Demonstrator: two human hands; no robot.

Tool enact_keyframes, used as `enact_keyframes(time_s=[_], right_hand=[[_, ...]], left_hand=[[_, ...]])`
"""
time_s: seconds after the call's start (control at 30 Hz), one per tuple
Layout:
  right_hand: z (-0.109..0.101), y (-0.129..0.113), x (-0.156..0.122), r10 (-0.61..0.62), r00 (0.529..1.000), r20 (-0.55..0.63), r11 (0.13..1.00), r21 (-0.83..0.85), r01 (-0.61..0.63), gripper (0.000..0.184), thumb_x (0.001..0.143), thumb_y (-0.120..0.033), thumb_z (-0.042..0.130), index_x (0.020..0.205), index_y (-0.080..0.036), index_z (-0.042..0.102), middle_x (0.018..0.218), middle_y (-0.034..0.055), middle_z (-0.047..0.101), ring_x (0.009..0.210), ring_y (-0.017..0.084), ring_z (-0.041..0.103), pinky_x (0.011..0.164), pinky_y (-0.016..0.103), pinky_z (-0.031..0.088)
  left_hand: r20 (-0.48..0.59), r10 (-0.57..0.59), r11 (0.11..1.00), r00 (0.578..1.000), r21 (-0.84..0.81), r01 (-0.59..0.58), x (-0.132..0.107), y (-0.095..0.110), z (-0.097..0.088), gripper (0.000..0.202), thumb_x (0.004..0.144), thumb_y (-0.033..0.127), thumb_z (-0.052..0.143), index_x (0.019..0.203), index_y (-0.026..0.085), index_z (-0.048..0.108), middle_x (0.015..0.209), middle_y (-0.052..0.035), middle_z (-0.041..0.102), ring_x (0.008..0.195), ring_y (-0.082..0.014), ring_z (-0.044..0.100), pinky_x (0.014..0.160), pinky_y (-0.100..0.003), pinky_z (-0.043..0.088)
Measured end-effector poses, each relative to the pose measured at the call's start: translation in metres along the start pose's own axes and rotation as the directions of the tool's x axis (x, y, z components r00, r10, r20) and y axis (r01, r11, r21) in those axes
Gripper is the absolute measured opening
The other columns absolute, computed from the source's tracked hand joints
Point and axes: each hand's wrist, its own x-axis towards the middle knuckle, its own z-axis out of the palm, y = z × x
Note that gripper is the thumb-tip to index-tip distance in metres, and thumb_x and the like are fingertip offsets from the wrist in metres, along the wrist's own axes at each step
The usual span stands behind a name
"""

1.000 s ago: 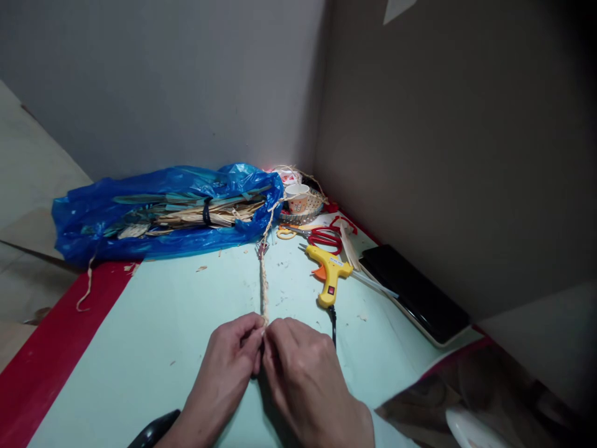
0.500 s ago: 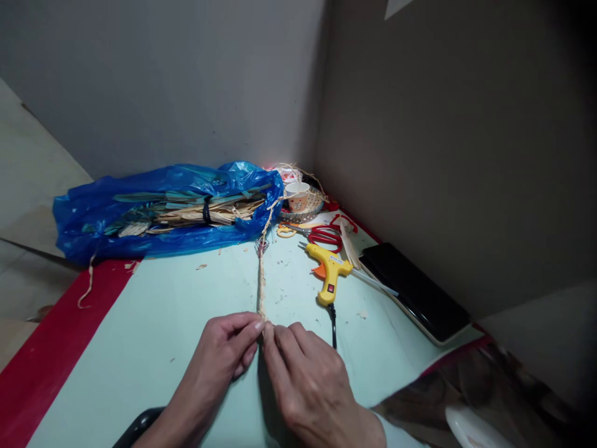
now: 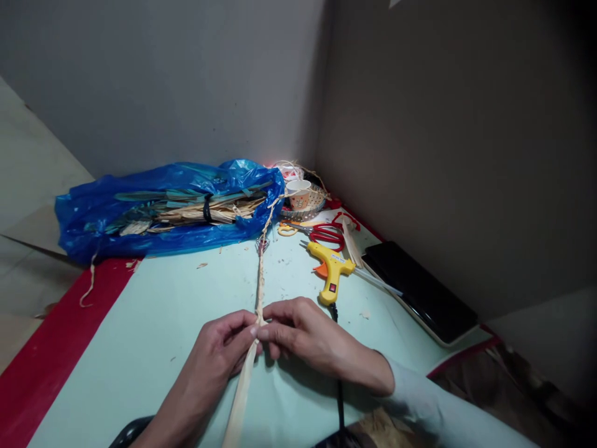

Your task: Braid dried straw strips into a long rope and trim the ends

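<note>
A pale twisted cord (image 3: 260,280) of dried plant fibre runs from the back of the table toward me. At its near end my left hand (image 3: 209,358) pinches it between thumb and fingers. My right hand (image 3: 317,339) has thumb and fingers closed on the same spot from the other side. Below the fingers a wide flat strip of the dried fibre (image 3: 240,398) hangs toward me. A small metal piece (image 3: 262,244) sits on the cord farther back; its kind I cannot make out. Beyond it the cord reaches a paper cup (image 3: 298,195).
A blue plastic bag (image 3: 107,202) with a tied fibre bundle (image 3: 186,214) lies at the back left. On the right are a yellow glue gun (image 3: 332,267), red-handled scissors (image 3: 326,235) and a black flat case (image 3: 420,289). The cup stands by a round basket (image 3: 303,213).
My right hand has turned and swung to the right, its forearm and sleeve now showing. The flat strip below the fingers has come into sight. My left hand has barely moved.
</note>
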Motion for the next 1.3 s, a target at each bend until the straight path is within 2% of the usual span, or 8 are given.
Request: enact_keyframes(time_s=[0.37, 0.63, 0.73, 0.9, 0.97, 1.03, 1.2, 1.3], right_hand=[[0.005, 0.009, 0.000, 0.134, 0.983, -0.122, 0.985, 0.128, -0.118, 0.014, 0.086, -0.024, 0.054, 0.081, -0.013, 0.062, 0.062, -0.0004, 0.062, 0.056, 0.009, 0.051, 0.056, 0.019, 0.037], [0.009, 0.010, -0.002, 0.063, 0.964, -0.258, 0.984, -0.148, -0.104, 0.012, 0.083, -0.020, 0.051, 0.076, -0.016, 0.059, 0.064, -0.0023, 0.058, 0.057, 0.009, 0.048, 0.050, 0.019, 0.031], [0.009, 0.009, -0.002, 0.016, 0.960, -0.279, 0.977, -0.200, -0.074, 0.013, 0.082, -0.020, 0.053, 0.072, -0.016, 0.059, 0.061, -0.0027, 0.057, 0.055, 0.009, 0.047, 0.050, 0.020, 0.030], [0.012, 0.009, 0.000, 0.034, 0.959, -0.280, 0.998, -0.034, -0.045, 0.011, 0.080, -0.018, 0.054, 0.072, -0.015, 0.059, 0.060, -0.0019, 0.058, 0.055, 0.010, 0.050, 0.052, 0.020, 0.035], [0.011, 0.010, 0.000, 0.087, 0.970, -0.229, 0.984, 0.171, -0.047, 0.009, 0.080, -0.019, 0.055, 0.073, -0.015, 0.058, 0.058, -0.0016, 0.059, 0.054, 0.010, 0.053, 0.054, 0.020, 0.038], [0.009, 0.009, 0.000, 0.133, 0.977, -0.165, 0.927, 0.369, -0.064, 0.009, 0.079, -0.020, 0.057, 0.073, -0.014, 0.057, 0.056, -0.0017, 0.058, 0.052, 0.009, 0.053, 0.054, 0.020, 0.039], [0.004, 0.007, -0.001, 0.213, 0.968, -0.134, 0.857, 0.501, -0.120, 0.008, 0.075, -0.018, 0.061, 0.071, -0.013, 0.058, 0.056, -0.0034, 0.054, 0.051, 0.006, 0.043, 0.050, 0.017, 0.030], [0.003, 0.007, -0.001, 0.175, 0.970, -0.169, 0.888, 0.453, -0.082, 0.009, 0.074, -0.019, 0.062, 0.069, -0.013, 0.058, 0.055, -0.0040, 0.052, 0.052, 0.007, 0.040, 0.050, 0.018, 0.029]], left_hand=[[-0.062, 0.153, 0.900, 0.986, 0.421, -0.113, -0.004, -0.010, 0.005, 0.029, 0.087, 0.043, 0.049, 0.073, 0.021, 0.062, 0.068, 0.0009, 0.060, 0.067, -0.0171, 0.052, 0.063, -0.025, 0.040], [-0.181, 0.189, 0.846, 0.965, 0.529, -0.066, -0.008, -0.014, -0.003, 0.036, 0.086, 0.046, 0.049, 0.060, 0.022, 0.056, 0.056, 0.0024, 0.056, 0.055, -0.0158, 0.051, 0.053, -0.024, 0.038], [-0.243, 0.312, 0.803, 0.919, 0.584, -0.118, -0.011, -0.012, 0.004, 0.029, 0.086, 0.041, 0.052, 0.065, 0.022, 0.060, 0.057, 0.0018, 0.059, 0.055, -0.0160, 0.054, 0.053, -0.024, 0.041], [-0.101, 0.765, 0.359, 0.636, 0.887, -0.291, -0.018, -0.018, 0.030, 0.018, 0.087, 0.018, 0.052, 0.074, 0.020, 0.064, 0.061, -0.0013, 0.061, 0.055, -0.0155, 0.055, 0.061, -0.027, 0.042], [0.030, 0.854, 0.162, 0.520, 0.934, -0.319, -0.019, -0.025, 0.035, 0.017, 0.087, 0.012, 0.051, 0.082, 0.018, 0.066, 0.062, -0.0029, 0.063, 0.057, -0.0168, 0.056, 0.064, -0.029, 0.042], [0.128, 0.882, 0.016, 0.454, 0.953, -0.301, -0.018, -0.033, 0.037, 0.019, 0.088, 0.009, 0.049, 0.092, 0.015, 0.067, 0.064, -0.0043, 0.065, 0.060, -0.0177, 0.057, 0.063, -0.030, 0.040], [0.258, 0.839, -0.227, 0.479, 0.966, -0.122, -0.020, -0.040, 0.040, 0.026, 0.088, 0.006, 0.045, 0.100, 0.012, 0.067, 0.062, -0.0030, 0.063, 0.058, -0.0181, 0.054, 0.059, -0.032, 0.035], [0.259, 0.812, -0.175, 0.522, 0.963, -0.206, -0.025, -0.033, 0.039, 0.028, 0.087, 0.005, 0.044, 0.101, 0.014, 0.067, 0.070, -0.0055, 0.066, 0.064, -0.0197, 0.055, 0.062, -0.032, 0.037]])
